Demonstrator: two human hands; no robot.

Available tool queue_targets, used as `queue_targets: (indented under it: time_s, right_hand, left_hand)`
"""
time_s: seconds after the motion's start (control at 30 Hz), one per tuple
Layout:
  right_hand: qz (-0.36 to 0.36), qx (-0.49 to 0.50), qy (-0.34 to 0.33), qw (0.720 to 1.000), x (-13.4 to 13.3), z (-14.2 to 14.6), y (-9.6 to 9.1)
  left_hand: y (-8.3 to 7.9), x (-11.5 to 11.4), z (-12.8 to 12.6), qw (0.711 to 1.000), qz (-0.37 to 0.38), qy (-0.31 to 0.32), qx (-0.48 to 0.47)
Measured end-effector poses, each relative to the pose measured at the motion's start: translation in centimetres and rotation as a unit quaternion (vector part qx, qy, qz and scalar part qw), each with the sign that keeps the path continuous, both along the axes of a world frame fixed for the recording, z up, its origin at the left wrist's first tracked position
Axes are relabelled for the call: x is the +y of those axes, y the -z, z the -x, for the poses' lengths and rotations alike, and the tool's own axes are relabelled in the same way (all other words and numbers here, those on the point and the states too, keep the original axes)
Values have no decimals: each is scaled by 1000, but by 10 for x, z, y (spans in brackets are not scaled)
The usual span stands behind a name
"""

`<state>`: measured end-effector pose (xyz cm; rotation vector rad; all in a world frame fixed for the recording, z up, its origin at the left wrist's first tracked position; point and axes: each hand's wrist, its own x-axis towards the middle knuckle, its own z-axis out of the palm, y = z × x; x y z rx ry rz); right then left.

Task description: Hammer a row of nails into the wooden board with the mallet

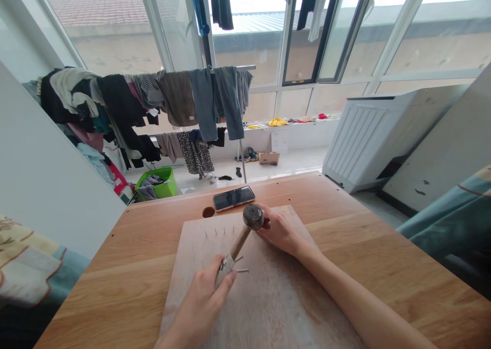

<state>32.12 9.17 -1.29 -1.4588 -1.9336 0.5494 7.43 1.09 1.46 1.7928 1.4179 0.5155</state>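
My left hand [207,292] is closed around the pale handle of a hammer [240,242], its dark head raised toward the far part of a wooden board [268,292]. Two loose nails [242,270] show beside my left thumb; whether they lie on the board or are held by that hand I cannot tell. My right hand [280,231] rests at the board's far side, fingers pinched together just behind the hammer head, which hides what they hold. Several thin nails [215,231] stand upright in a row at the board's far left.
A phone [233,198] lies beyond the board on the wooden table [115,267], beside a round hole [208,212]. Past the table stand a laundry rack [176,98] hung with clothes, a green basket [169,182] and a white washing machine [364,134]. Curtains [452,216] hang at both sides.
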Motion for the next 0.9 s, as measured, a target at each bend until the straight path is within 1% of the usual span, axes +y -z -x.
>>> queue_targets:
  time_s: [0.17, 0.27, 0.33, 0.4, 0.43, 0.5, 0.57, 0.63, 0.7, 0.77, 0.83, 0.9]
  right_hand:
    - [-14, 0, -6, 1000, 0, -1, 1]
    - [-24, -5, -11, 1000, -1, -6, -2]
    - [-38, -18, -5, 999, -4, -9, -8]
    - [-55, -42, -7, 998, -11, -8, -19]
    - [-61, -58, -24, 996, -16, -4, -25]
    - [-66, -97, -96, 989, -26, 9, -37]
    - [-63, -140, -185, 971, -32, 29, -45]
    - [-49, -184, -243, 951, -33, 50, -48]
    - [-31, -218, -262, 939, -30, 65, -48]
    - [-16, -237, -257, 937, -26, 69, -47]
    - [-7, -236, -246, 940, -22, 61, -47]
    - [-1, -221, -230, 948, -19, 42, -47]
  left_hand:
    - [-2, 1, 0, 1000, -5, 10, -21]
    - [1, 0, 5, 999, -21, -1, -42]
    - [4, -3, 9, 998, -38, -22, -47]
    - [6, -6, 13, 996, -60, -46, -56]
    - [7, -7, 14, 994, -69, -56, -62]
    - [8, -10, 15, 991, -81, -73, -75]
    - [7, -11, 16, 989, -87, -82, -84]
    - [7, -12, 16, 988, -94, -85, -85]
    - [6, -12, 16, 987, -103, -87, -83]
    - [6, -12, 16, 987, -106, -88, -80]
    - [6, -12, 15, 987, -104, -93, -80]
    - [6, -12, 14, 987, -100, -96, -79]
